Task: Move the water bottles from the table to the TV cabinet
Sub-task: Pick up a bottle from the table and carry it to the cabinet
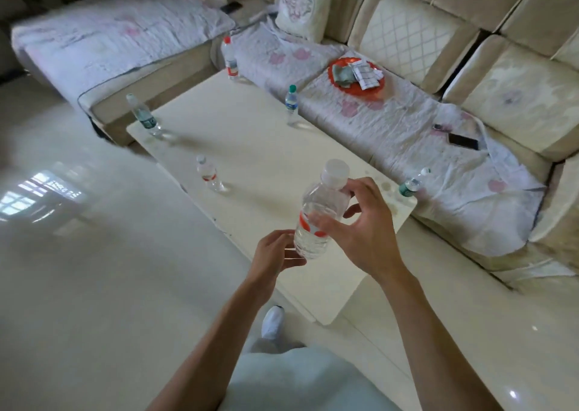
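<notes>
Above the near end of the tabletop (250, 135), a clear water bottle (316, 210) is held in the air, tilted a little so that its white cap points up and to the right. It has a red label round its middle and ribbed walls below. The right hand (360, 232) grips it from the right with curled fingers, one up by the neck just under the cap and one across the label. The left hand (275, 254) is beside the bottle's lower end with its fingers loosely straight and nothing held. Whether they touch the plastic I cannot tell.

Five more bottles stand on the tabletop, well apart. A green-label bottle (144, 116) is at the far left corner and a red-cap bottle (230, 59) is at the far end. A green-cap bottle (292, 103) stands along the right edge, and a small red-label bottle (208, 172) stands near the left edge. A second green-label bottle (411, 185) is at the near right corner.

The tabletop is pale cream and smooth. A cream sofa (517, 97) wraps round its far and right sides, its seats covered with quilted throws printed with pink flowers. On the seat lie a red plate (372, 92) with folded cloths and a dark phone (463, 142). The floor (94, 269) is shiny pale tile, with a window reflected on the left. A white shoe (273, 319) shows between the arms.
</notes>
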A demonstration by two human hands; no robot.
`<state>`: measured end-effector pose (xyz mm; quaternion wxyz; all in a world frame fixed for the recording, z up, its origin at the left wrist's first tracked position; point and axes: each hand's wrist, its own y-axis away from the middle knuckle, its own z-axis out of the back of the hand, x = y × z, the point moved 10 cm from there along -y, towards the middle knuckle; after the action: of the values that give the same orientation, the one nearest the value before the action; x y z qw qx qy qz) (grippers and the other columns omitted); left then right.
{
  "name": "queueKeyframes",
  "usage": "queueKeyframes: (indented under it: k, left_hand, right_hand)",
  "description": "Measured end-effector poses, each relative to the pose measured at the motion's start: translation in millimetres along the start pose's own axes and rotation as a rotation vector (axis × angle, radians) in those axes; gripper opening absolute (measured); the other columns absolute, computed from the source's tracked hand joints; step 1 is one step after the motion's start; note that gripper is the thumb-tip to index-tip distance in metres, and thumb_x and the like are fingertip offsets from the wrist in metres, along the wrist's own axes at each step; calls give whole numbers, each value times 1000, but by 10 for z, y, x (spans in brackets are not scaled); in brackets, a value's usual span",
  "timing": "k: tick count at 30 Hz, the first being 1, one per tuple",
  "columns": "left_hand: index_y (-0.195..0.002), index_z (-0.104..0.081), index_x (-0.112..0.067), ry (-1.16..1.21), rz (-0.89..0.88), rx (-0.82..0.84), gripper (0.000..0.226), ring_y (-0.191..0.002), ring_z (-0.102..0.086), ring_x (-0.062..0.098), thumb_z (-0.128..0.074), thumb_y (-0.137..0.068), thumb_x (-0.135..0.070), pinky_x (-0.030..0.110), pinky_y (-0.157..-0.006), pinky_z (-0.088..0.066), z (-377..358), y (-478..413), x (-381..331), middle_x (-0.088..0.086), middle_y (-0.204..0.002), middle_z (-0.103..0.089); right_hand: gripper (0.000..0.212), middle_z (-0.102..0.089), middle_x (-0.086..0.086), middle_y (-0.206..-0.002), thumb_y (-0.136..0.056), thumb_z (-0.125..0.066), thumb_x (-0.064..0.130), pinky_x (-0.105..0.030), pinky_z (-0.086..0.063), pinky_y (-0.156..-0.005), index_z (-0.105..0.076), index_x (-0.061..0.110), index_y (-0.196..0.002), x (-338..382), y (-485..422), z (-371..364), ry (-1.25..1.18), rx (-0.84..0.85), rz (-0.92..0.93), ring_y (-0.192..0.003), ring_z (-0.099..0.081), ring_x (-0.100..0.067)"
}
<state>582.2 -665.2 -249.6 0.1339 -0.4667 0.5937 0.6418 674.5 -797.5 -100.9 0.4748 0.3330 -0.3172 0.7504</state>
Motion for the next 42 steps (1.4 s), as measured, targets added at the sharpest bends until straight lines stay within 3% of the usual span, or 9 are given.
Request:
queueKeyframes:
  k: [8,14,22,34,42]
  left_hand:
    - [-110,-65,6,245,-91,-282,29,-76,-70,27,-41,-98,-5,43,-82,-57,478,729,308,22,-93,-72]
    - [-107,-66,0,311,-151,-506,26,-86,-71,30,-43,-98,-7,43,-85,-57,854,1463,634,21,-99,-72]
    - [-107,-68,-9,334,-296,-857,18,-97,-69,28,-56,-94,-11,37,-83,-57,1485,2521,841,12,-104,-72]
    - [-116,-62,-11,359,-404,-943,22,-105,-67,20,-57,-94,-12,43,-91,-57,1855,3410,1165,7,-114,-69]
    - [-115,-61,-15,409,-415,-1052,21,-106,-66,18,-58,-94,-13,39,-90,-58,2293,4316,1928,4,-114,-68]
  right_hand:
    - [64,-51,10,-99,-65,-67,65,-11,-47,-66,-57,20,-110,558,237,-395,-73,259,278,-91,-56,-7]
    - [69,-56,5,-108,-66,-70,63,-34,-56,-73,-58,18,-117,1134,763,-748,-107,390,502,-98,-56,-11]
    - [79,-57,1,-110,-65,-69,67,-30,-57,-74,-58,13,-122,1826,1373,-1143,-214,576,669,-97,-57,-12]
    - [77,-61,0,-113,-65,-71,63,-20,-55,-77,-60,13,-123,2391,2252,-1548,-276,713,759,-97,-60,-12]
    - [80,-62,-1,-111,-64,-72,64,-17,-54,-74,-61,11,-123,2770,3435,-1969,-253,846,838,-92,-61,-12]
